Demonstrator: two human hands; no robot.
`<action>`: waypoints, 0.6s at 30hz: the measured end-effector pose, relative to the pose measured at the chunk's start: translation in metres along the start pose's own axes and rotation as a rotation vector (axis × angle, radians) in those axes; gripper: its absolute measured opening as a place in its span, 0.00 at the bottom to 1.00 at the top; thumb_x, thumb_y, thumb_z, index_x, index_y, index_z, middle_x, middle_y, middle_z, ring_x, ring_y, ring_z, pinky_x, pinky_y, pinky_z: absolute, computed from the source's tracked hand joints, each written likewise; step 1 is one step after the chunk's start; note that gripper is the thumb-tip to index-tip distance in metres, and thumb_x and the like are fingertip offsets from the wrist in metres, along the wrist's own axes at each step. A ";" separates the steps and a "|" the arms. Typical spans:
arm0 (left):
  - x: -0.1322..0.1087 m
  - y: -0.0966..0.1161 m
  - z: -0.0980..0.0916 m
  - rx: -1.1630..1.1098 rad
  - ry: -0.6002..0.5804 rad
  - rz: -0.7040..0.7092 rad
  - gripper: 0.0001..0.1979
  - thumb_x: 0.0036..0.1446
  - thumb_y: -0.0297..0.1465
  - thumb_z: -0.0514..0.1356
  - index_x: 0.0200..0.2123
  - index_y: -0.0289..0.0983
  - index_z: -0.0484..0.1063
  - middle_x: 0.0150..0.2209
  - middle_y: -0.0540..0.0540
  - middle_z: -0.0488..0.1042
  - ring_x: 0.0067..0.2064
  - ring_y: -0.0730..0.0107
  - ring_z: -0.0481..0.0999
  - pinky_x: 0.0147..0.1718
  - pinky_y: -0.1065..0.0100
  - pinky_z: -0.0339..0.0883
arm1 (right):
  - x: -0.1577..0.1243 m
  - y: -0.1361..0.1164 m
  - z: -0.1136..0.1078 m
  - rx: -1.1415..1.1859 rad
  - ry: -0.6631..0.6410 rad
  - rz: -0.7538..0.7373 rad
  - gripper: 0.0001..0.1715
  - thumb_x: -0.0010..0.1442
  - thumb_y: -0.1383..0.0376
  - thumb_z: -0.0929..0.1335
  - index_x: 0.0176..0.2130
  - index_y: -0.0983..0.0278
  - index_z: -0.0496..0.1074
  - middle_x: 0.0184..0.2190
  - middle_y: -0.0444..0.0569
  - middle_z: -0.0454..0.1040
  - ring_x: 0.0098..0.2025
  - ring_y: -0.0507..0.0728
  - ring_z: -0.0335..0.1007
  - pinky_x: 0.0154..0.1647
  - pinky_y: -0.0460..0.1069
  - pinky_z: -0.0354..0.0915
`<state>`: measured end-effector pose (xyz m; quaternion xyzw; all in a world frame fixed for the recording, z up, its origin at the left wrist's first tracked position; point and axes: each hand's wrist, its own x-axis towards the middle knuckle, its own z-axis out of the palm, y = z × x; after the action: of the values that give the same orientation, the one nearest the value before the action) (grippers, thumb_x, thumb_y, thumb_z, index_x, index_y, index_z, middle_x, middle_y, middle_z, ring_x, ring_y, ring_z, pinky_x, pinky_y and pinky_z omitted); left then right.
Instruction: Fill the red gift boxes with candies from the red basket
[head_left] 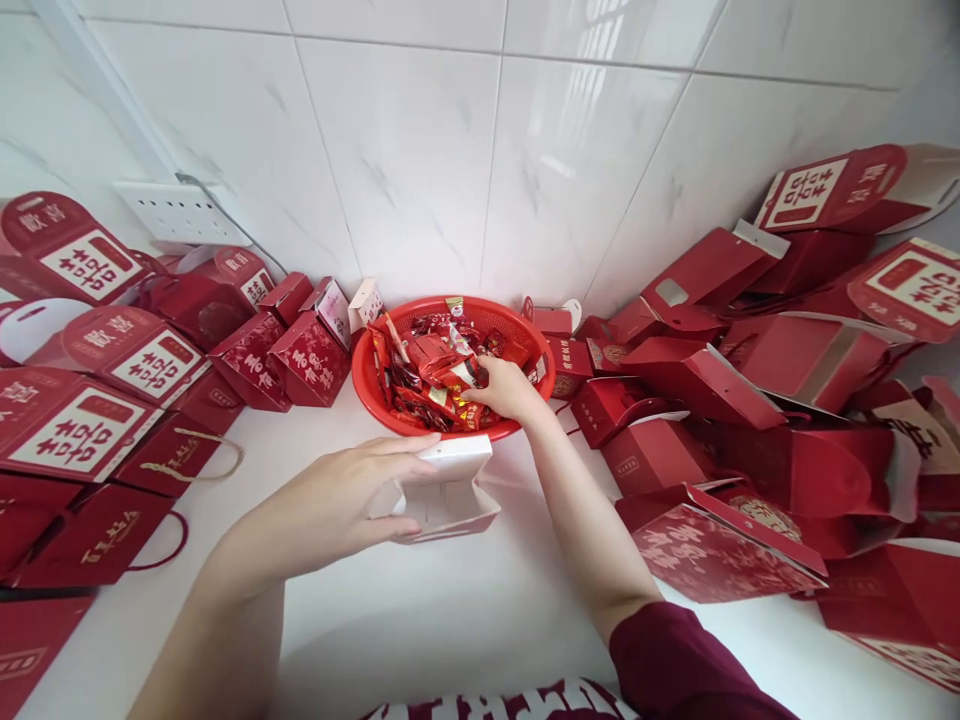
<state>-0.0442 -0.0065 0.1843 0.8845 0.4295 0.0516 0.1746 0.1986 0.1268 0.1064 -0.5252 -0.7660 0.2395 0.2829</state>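
Observation:
My left hand (360, 490) grips the left side of a small gift box (450, 522), thumb at the opening and fingers along the raised lid. The box stands with its top open, and its pale inside shows nothing in it. Beyond it sits a red plastic basket (360, 385) full of red-wrapped sweets (427, 355). My right hand (506, 388) reaches into the basket's right part, its fingers bent and closed among the packets. What those fingers pinch, if anything, is too hidden to make out.
On the left, rows of red gift boxes (150, 362) stand on the white table (420, 620), some with cord handles. A heap of red boxes (705, 385) lies on the right. Behind is a tiled wall (405, 150) with a socket panel (176, 212) and a cable.

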 end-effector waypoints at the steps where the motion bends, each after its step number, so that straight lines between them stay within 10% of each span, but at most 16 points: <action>1: 0.003 -0.003 0.001 -0.018 0.020 -0.022 0.26 0.58 0.43 0.64 0.59 0.54 0.70 0.64 0.55 0.67 0.61 0.55 0.72 0.57 0.61 0.69 | -0.002 0.001 -0.005 0.007 -0.010 -0.014 0.19 0.52 0.63 0.75 0.43 0.67 0.74 0.42 0.54 0.79 0.43 0.62 0.75 0.46 0.54 0.67; 10: 0.020 -0.001 0.006 -0.132 0.011 -0.058 0.23 0.56 0.42 0.64 0.56 0.48 0.74 0.61 0.50 0.71 0.59 0.54 0.74 0.54 0.60 0.70 | -0.021 -0.004 -0.040 0.759 0.016 -0.033 0.24 0.57 0.51 0.73 0.48 0.63 0.76 0.45 0.51 0.80 0.46 0.61 0.77 0.45 0.54 0.73; 18: 0.023 0.001 0.007 -0.154 0.008 0.002 0.23 0.54 0.40 0.67 0.54 0.49 0.75 0.61 0.52 0.71 0.60 0.55 0.74 0.55 0.62 0.69 | -0.020 -0.004 -0.041 0.691 0.234 -0.082 0.22 0.50 0.53 0.77 0.41 0.63 0.76 0.40 0.49 0.81 0.44 0.62 0.77 0.47 0.56 0.73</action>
<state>-0.0271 0.0084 0.1766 0.8687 0.4240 0.0883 0.2405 0.2300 0.1096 0.1347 -0.3913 -0.6229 0.4108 0.5386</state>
